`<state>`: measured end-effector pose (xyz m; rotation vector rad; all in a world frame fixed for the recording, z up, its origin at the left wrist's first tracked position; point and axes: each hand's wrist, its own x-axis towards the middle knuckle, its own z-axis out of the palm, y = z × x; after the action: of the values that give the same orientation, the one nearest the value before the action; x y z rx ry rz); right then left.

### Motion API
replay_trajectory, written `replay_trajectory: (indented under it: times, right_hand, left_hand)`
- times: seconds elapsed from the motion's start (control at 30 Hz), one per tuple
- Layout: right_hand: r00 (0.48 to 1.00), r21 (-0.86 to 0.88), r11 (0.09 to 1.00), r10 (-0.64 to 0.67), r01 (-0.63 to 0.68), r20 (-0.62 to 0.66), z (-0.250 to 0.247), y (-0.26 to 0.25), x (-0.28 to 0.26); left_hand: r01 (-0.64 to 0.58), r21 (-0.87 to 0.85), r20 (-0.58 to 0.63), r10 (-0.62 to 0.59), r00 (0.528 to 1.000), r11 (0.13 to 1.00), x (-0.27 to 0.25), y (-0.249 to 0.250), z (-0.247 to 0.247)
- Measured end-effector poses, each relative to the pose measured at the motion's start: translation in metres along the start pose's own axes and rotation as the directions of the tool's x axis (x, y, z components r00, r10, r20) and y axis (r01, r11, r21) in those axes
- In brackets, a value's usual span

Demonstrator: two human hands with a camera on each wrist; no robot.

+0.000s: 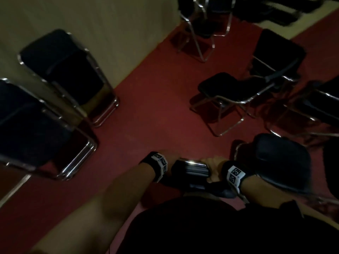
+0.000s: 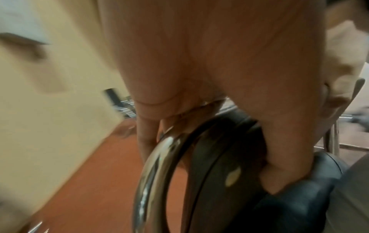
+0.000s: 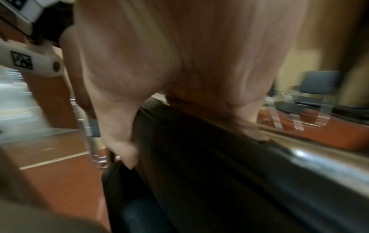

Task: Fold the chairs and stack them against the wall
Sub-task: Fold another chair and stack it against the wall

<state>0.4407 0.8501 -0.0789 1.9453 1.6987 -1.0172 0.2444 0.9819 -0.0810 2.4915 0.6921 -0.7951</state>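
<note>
Seen from above, a folded black chair (image 1: 192,171) with a chrome frame stands edge-on right in front of me. My left hand (image 1: 165,153) grips its top left end. In the left wrist view the fingers (image 2: 145,126) curl round the chrome tube (image 2: 153,165) and the thumb presses the black backrest (image 2: 219,157). My right hand (image 1: 213,168) grips the top right end, with its thumb (image 3: 127,154) on the backrest pad (image 3: 199,157) and its fingers over the chrome rail (image 3: 299,154). Two folded chairs (image 1: 62,70) (image 1: 36,125) lean on the cream wall (image 1: 110,24) at the left.
Unfolded black chairs stand on the red floor (image 1: 156,107) to the right: one in the middle (image 1: 238,88), one close by my right arm (image 1: 282,162), more at the top (image 1: 201,24). A strip of red floor runs between the wall and those chairs.
</note>
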Motion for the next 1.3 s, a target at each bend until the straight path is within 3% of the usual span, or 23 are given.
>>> replay_trajectory:
  times: [0.13,0.23,0.43,0.53,0.73,1.03,1.1,1.3]
  right_hand:
    - [0.992,-0.164,0.98,-0.097,0.109,0.077,-0.043,-0.004,0.059]
    - [0.971,-0.252,0.944,-0.18,0.215,0.155,-0.076,-0.005,0.102]
    - [0.9,-0.36,0.828,-0.36,0.43,0.247,-0.125,-0.023,0.16]
    - [0.876,-0.398,0.784,-0.385,0.476,0.29,-0.142,-0.038,0.177]
    - [0.865,-0.46,0.734,-0.387,0.499,0.319,-0.154,-0.077,0.185]
    - [0.884,-0.569,0.676,-0.368,0.468,0.289,-0.154,-0.151,0.166]
    - [0.879,-0.606,0.64,-0.386,0.473,0.279,-0.15,-0.177,0.162]
    - [0.856,-0.666,0.548,-0.413,0.506,0.311,-0.15,-0.242,0.162]
  left_hand:
    - [0.093,-0.053,0.019,-0.092,0.996,0.994,0.005,-0.03,-0.014]
    - [0.224,-0.085,-0.02,-0.226,0.974,0.971,0.014,-0.047,-0.013]
    - [0.405,-0.265,0.14,-0.381,0.914,0.875,0.025,-0.068,-0.02]
    - [0.462,-0.336,0.113,-0.452,0.885,0.821,0.019,-0.084,-0.02]
    - [0.465,-0.394,0.128,-0.453,0.882,0.793,0.003,-0.109,-0.013]
    - [0.435,-0.453,0.013,-0.483,0.876,0.778,-0.051,-0.141,0.011]
    - [0.469,-0.438,-0.003,-0.523,0.852,0.766,-0.072,-0.15,0.019]
    - [0.508,-0.599,0.034,-0.614,0.789,0.619,-0.127,-0.181,0.029]
